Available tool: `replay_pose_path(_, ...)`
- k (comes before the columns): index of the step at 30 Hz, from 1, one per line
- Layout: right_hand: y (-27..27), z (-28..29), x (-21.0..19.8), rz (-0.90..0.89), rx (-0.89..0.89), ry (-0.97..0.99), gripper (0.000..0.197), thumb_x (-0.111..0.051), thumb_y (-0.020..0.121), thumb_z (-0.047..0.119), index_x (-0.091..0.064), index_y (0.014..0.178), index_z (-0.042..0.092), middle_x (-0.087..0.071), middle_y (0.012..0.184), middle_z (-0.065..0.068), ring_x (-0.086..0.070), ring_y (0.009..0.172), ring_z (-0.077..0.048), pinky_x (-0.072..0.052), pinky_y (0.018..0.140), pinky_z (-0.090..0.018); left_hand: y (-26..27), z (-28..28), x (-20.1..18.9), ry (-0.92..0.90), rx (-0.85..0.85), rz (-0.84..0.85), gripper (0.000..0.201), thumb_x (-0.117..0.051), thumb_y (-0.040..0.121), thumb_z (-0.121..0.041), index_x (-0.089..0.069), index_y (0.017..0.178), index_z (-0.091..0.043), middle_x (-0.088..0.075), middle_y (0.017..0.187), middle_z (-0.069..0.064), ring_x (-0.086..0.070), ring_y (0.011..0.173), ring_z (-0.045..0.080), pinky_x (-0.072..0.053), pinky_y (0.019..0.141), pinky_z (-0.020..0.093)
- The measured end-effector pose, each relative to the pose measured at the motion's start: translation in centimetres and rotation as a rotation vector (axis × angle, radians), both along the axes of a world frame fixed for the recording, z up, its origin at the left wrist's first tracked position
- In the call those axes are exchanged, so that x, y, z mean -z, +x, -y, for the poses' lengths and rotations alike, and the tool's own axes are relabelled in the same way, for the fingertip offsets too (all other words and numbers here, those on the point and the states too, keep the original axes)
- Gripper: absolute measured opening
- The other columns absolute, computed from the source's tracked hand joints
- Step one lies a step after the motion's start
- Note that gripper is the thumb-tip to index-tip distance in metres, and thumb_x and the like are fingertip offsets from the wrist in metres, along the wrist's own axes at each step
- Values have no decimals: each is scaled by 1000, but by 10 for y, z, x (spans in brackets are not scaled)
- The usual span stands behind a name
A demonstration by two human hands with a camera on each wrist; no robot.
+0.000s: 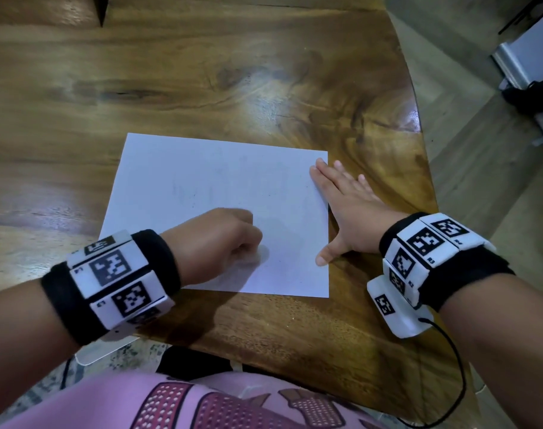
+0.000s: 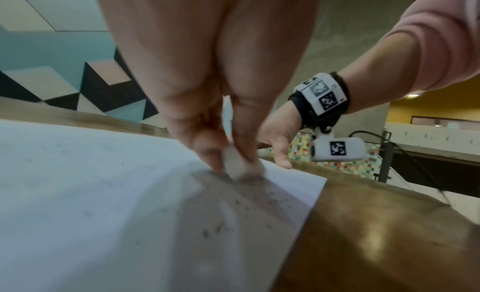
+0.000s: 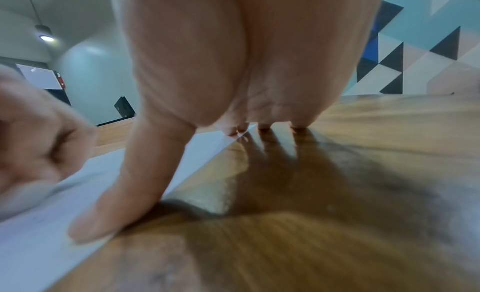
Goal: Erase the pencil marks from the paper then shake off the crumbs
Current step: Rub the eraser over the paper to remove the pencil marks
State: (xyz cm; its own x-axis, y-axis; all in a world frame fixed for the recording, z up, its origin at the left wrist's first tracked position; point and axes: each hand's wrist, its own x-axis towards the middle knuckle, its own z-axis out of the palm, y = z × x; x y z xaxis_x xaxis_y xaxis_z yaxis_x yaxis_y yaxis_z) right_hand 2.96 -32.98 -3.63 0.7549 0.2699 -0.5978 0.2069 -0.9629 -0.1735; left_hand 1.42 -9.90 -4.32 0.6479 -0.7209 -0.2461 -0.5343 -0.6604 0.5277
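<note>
A white sheet of paper (image 1: 220, 193) lies on the wooden table (image 1: 233, 72), with faint grey pencil traces and dark eraser crumbs (image 2: 244, 202) scattered over it. My left hand (image 1: 220, 239) sits over the paper's near middle and pinches a small white eraser (image 2: 235, 162) whose tip touches the sheet. My right hand (image 1: 344, 205) lies flat with straight fingers along the paper's right edge, thumb (image 3: 116, 210) and forefinger on the sheet, the other fingers on the wood. In the head view the eraser is hidden under the left fist.
The table's curved right edge (image 1: 425, 168) runs close to my right wrist, with floor and grey furniture (image 1: 524, 66) beyond. A black cable (image 1: 456, 366) hangs from the right wrist camera. Bare wood stretches behind and left of the paper.
</note>
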Motion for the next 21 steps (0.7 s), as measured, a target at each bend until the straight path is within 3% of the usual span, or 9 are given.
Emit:
replay_pose_path(2,0,0,0,-1,3,1,144,-82,52,54,22,145,20,30,152,11,29,139,-12,13,116,-39,-5,-5,-3,59,96,-81,13,-61,80,-17,-58,68,-12,-50,74,-3,-54,67,17,-48,63,33)
replay_pose_path(5,0,-1,-1,-2,0,-7,144,-82,52,54,22,145,20,31,152,10,29,139,-12,13,116,-40,1,3,-7,64,54,-162,12,-59,80,-14,-60,69,-11,-51,75,-5,-54,71,15,-46,66,31)
replay_pose_path(11,0,0,-1,-8,7,11,145,-83,51,54,22,145,21,31,152,11,30,139,-11,14,115,-38,11,43,-6,19,77,80,14,-55,76,-1,-51,69,-12,-44,77,3,-48,70,25,-38,62,34)
replay_pose_path(13,1,0,0,-7,5,13,145,-83,50,55,21,146,21,31,152,11,29,139,-12,14,115,-39,6,36,-4,67,139,-23,13,-56,79,-8,-54,68,-14,-49,77,1,-48,70,21,-37,63,30)
replay_pose_path(15,1,1,1,-4,6,14,145,-82,50,55,22,146,21,31,152,11,30,139,-12,14,115,-39,4,29,-8,115,185,-173,11,-57,81,-17,-61,71,-14,-55,78,-3,-54,72,17,-44,68,28)
replay_pose_path(17,1,1,1,-4,5,14,145,-82,50,55,22,146,21,31,152,11,29,139,-12,14,115,-39,8,29,-10,66,152,-144,8,-58,80,-16,-63,74,-13,-58,81,0,-57,76,19,-49,73,33)
replay_pose_path(21,0,0,-1,-7,11,13,144,-83,51,53,22,146,21,31,152,11,30,139,-12,14,116,-39,17,47,-6,-37,-12,13,7,-55,80,-6,-62,79,-8,-55,84,5,-56,80,25,-43,71,33)
